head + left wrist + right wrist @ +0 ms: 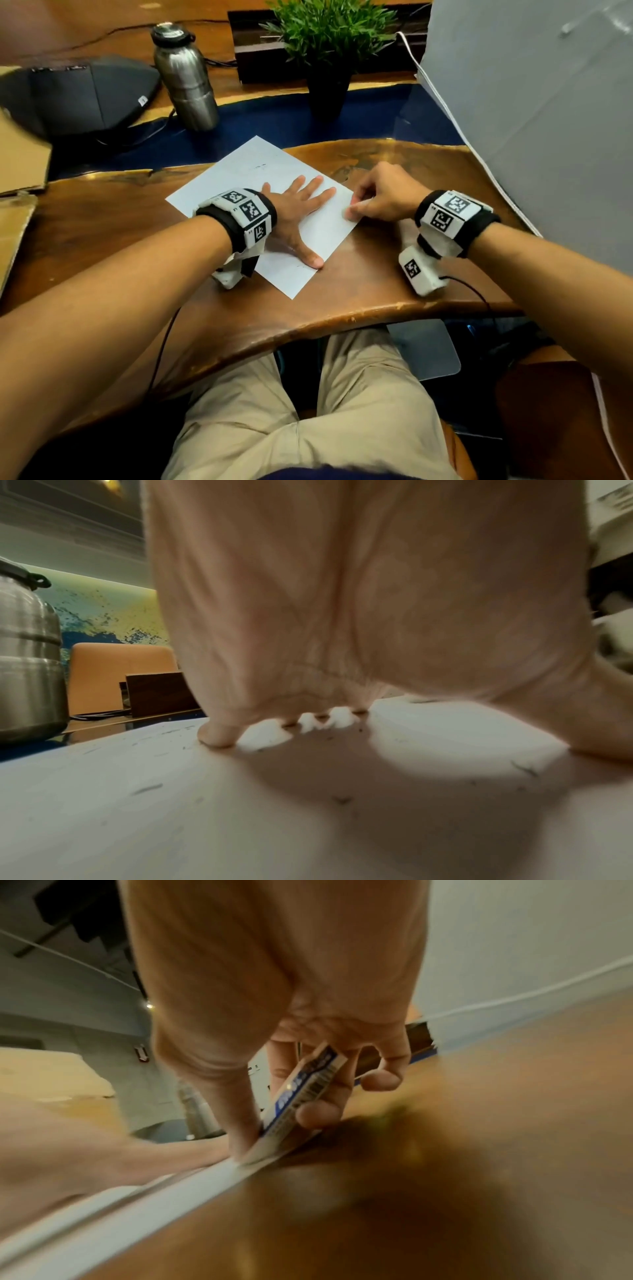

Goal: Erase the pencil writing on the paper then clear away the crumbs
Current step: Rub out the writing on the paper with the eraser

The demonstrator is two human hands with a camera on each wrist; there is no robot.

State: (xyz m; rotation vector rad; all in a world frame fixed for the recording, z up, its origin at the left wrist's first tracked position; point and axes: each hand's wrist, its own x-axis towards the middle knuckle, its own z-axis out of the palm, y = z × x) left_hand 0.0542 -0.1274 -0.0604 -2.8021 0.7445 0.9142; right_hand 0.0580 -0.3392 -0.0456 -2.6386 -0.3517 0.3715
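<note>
- Under the flat left hand (297, 209), fingers straight, the paper (236, 171) is held down.
- Right hand (383, 197) pinches the eraser (301, 1096) at the paper's edge; hard rubbing there could crumple it.

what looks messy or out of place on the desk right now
Small dark eraser crumbs lie scattered over the paper around the flat left hand. The sheet sits skewed to the desk edge. The right hand holds the eraser at the paper's right edge. Nothing looks spilled or damaged.
</note>
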